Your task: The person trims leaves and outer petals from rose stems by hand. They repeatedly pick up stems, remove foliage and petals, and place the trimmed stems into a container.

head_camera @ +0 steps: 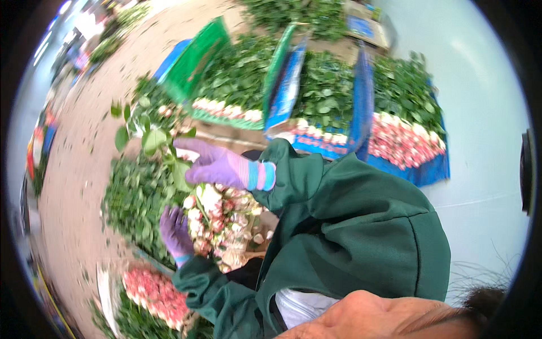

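My right hand (220,165), in a purple knitted glove with a striped cuff, is closed around a leafy rose stem (154,142). The stem's broad leaves spread left, past the fingertips. My left hand (174,231), gloved alike, is at the edge of a pile of green rose foliage (135,199), its fingers slightly apart and nothing visible in them. Between my hands and body lie pale pink and white rose heads (216,220). Where the held stem's bloom is, I cannot tell for sure, as hand and leaves overlap it.
Roses in green (199,59) and blue (360,101) sheet dividers stand along my right side. A bunch of pink roses (156,292) lies to my left. Scattered leaves litter the brown floor (72,169). Beyond the rose rows is a pale wall (474,118).
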`<state>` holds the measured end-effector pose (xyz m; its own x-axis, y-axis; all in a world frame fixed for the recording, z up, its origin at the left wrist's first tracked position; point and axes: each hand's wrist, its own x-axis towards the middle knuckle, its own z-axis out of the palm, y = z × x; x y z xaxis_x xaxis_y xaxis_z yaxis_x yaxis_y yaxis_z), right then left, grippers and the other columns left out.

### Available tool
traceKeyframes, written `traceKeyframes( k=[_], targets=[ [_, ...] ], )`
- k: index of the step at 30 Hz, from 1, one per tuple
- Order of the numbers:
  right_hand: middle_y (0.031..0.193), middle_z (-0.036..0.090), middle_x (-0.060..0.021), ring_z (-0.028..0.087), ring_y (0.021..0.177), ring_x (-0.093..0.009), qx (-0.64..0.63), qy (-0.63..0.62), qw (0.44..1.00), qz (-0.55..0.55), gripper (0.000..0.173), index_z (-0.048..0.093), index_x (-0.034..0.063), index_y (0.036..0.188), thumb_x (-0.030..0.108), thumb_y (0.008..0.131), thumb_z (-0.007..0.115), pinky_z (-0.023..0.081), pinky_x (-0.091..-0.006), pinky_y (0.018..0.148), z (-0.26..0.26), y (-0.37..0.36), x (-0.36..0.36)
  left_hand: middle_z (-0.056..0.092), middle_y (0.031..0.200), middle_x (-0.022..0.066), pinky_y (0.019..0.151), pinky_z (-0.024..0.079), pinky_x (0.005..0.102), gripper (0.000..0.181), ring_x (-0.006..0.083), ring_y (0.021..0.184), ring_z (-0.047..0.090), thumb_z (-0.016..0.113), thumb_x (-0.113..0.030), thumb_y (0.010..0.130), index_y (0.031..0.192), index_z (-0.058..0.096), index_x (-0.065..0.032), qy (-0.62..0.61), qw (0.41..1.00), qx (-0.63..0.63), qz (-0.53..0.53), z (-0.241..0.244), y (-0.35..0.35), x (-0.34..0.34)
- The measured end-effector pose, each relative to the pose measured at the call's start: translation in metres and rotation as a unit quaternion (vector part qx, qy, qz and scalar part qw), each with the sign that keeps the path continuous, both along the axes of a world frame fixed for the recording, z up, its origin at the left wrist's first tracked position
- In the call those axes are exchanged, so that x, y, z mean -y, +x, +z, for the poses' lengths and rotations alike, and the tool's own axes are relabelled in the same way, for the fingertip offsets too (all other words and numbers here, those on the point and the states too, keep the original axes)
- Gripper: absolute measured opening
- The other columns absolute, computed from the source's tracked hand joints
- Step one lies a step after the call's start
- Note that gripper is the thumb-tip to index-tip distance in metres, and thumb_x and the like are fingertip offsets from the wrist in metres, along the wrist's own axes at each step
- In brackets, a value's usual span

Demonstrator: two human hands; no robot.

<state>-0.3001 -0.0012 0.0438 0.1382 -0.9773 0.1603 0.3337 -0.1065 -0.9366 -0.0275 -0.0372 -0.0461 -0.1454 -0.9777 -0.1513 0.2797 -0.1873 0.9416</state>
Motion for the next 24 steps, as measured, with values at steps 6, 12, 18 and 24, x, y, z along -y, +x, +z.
traceKeyframes(
  k=[6,12,18,24],
  targets=[
    [0.095,0.066,-0.003,0.059,0.076,-0.008,-0.236,-0.041,0.863,-0.445,0.046,0.054,0.0116,0.128,0.009,0.083,0.062,0.05,-0.0254,0.064,0.017,-0.22,-0.108,0.058,0.116,0.0096,0.09,0.043,0.0368,0.047,0.0229,0.105,0.055,0.058,-0.037,0.089,0.128,0.049,-0.0119,0.082,0.995,0.044,0.029,-0.042,0.017,0.006],
    [0.114,0.063,-0.0162,0.062,0.099,-0.029,-0.52,0.068,0.576,-0.627,0.045,0.047,0.0196,0.134,0.021,0.089,0.054,0.049,-0.0367,0.084,0.013,-0.422,-0.239,0.058,0.118,0.012,0.087,0.043,0.0391,0.044,0.0248,0.106,0.056,0.054,-0.036,0.09,0.126,0.049,-0.0104,0.101,0.989,0.112,0.01,-0.071,0.015,-0.002],
    [0.11,0.063,-0.019,0.062,0.096,-0.03,-0.567,0.095,0.497,-0.65,0.047,0.046,0.0146,0.134,0.021,0.088,0.054,0.047,-0.0353,0.083,-0.082,-0.493,-0.253,0.059,0.117,0.0118,0.087,0.043,0.0375,0.043,0.0234,0.103,0.056,0.055,-0.036,0.089,0.124,0.051,-0.0104,0.109,0.984,0.138,0.043,-0.065,0.024,-0.004],
    [0.106,0.064,-0.0177,0.061,0.098,-0.034,-0.848,0.391,0.358,0.025,0.033,0.066,0.0157,0.108,0.033,0.081,0.056,0.049,-0.0403,0.083,-0.174,-0.581,-0.208,0.058,0.115,0.0142,0.087,0.046,0.0371,0.042,0.0251,0.102,0.058,0.055,-0.032,0.091,0.126,0.049,-0.0088,0.061,0.986,0.152,0.027,-0.061,0.041,-0.012]
  ],
)
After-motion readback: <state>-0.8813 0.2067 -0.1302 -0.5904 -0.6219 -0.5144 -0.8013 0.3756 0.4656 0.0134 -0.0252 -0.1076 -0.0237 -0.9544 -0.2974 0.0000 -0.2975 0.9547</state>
